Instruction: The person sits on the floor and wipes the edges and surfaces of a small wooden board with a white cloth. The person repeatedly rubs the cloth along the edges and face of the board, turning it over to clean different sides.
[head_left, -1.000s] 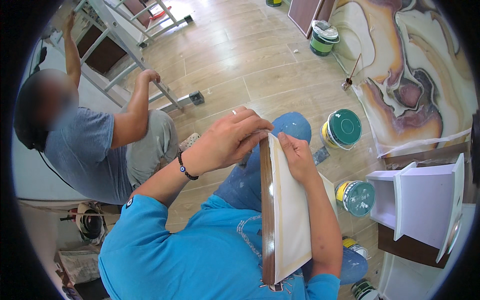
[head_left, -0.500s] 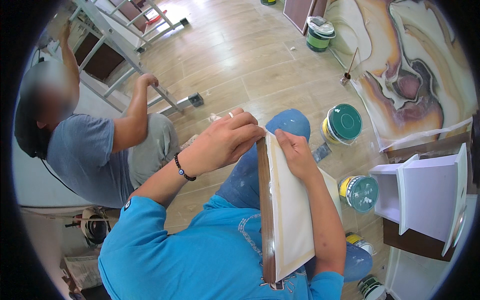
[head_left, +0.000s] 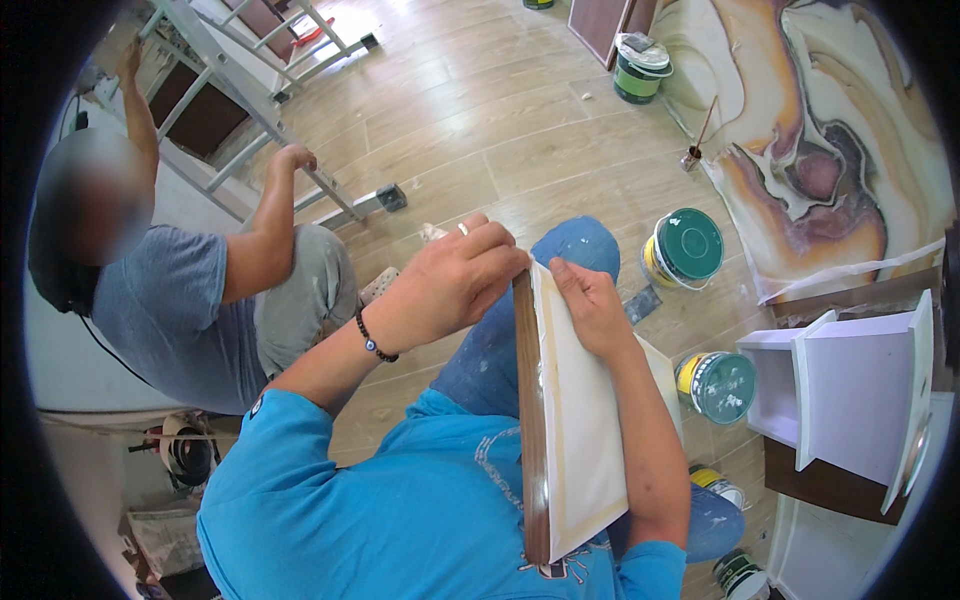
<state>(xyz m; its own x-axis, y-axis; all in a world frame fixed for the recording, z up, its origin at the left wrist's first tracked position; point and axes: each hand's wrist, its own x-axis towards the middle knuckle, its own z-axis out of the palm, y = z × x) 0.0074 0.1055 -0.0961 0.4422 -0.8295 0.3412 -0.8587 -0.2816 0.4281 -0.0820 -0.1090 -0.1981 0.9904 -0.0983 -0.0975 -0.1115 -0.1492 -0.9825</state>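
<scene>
A flat panel (head_left: 590, 450) stands on edge against my lap, with a brown wood-look edge (head_left: 533, 420) turned toward the left. Its white face is bordered by a beige strip, and a thin white rim runs between face and edge. My left hand (head_left: 468, 268) is closed in a pinch at the panel's far upper corner; whatever lies between the fingertips is hidden. Just right of it, my right hand (head_left: 595, 305) grips the panel's far end, thumb near the corner and forearm lying along the white face.
Green-lidded paint buckets (head_left: 690, 247) stand on the floor at the right, beside a white drawer unit (head_left: 850, 385). A marble-patterned sheet (head_left: 800, 130) lies beyond, near a small pot with a brush (head_left: 692, 156). At the left, another person (head_left: 185, 300) sits by an aluminium ladder (head_left: 240, 110).
My hands and the panel stay almost in place, with only a very slight shift. The other person's head has moved slightly.
</scene>
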